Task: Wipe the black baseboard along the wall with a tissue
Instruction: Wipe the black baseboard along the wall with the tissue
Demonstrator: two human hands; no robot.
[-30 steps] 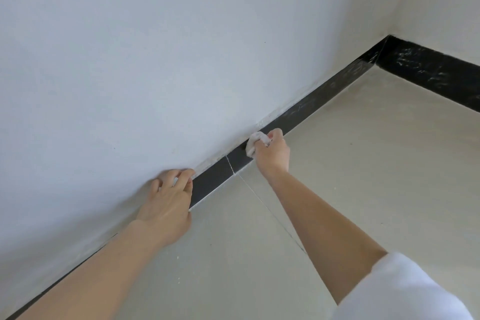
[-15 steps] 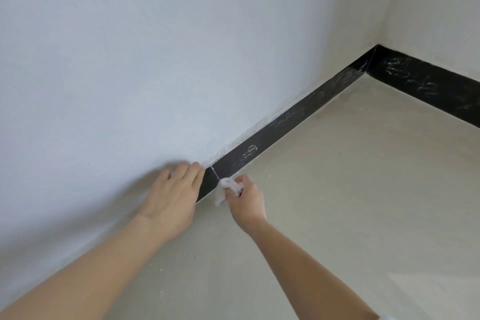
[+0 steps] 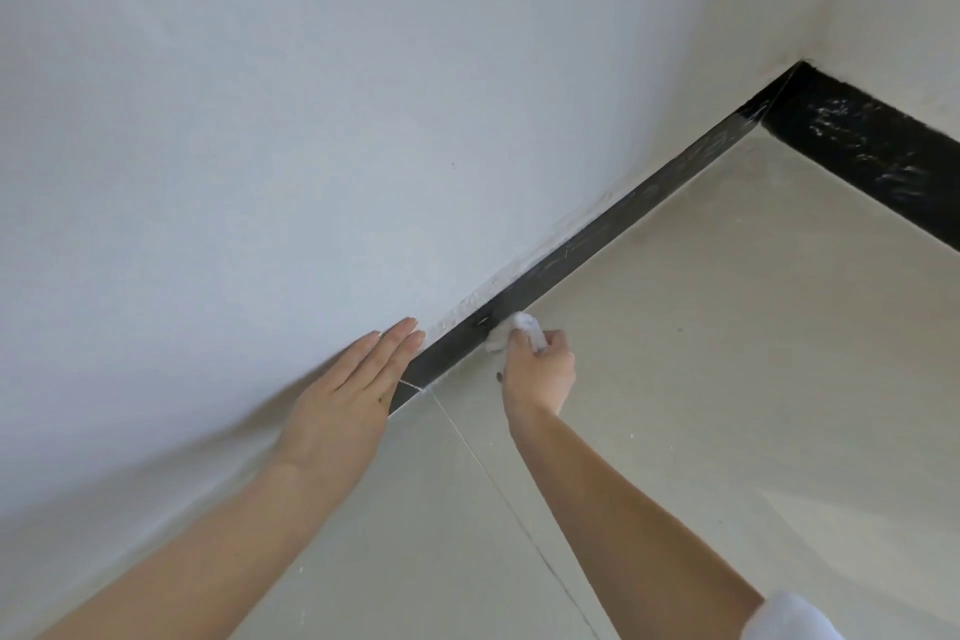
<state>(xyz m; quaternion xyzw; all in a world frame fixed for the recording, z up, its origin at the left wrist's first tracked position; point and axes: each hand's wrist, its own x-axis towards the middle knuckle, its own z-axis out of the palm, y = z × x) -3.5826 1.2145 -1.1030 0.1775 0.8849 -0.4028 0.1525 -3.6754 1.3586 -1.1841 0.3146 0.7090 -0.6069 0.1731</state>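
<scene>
A black baseboard [image 3: 613,234] runs along the foot of the white wall [image 3: 311,120] toward the room's corner, streaked with pale dust further on. My right hand [image 3: 540,369] grips a crumpled white tissue [image 3: 519,330] and holds it against the baseboard's face, just above the floor. My left hand [image 3: 353,390] lies flat with straight fingers on the wall, covering the baseboard's near end, its fingertips close to the tissue.
Beige floor tiles [image 3: 701,405] with a grout line between my arms fill the lower right. A second black baseboard [image 3: 872,146] with white smears runs along the side wall from the corner. Rough white plaster edges the top of the baseboard.
My right hand swept the tissue back along the baseboard toward my left hand, then moved a little forward again. My left hand stayed on the wall, its fingers now straighter.
</scene>
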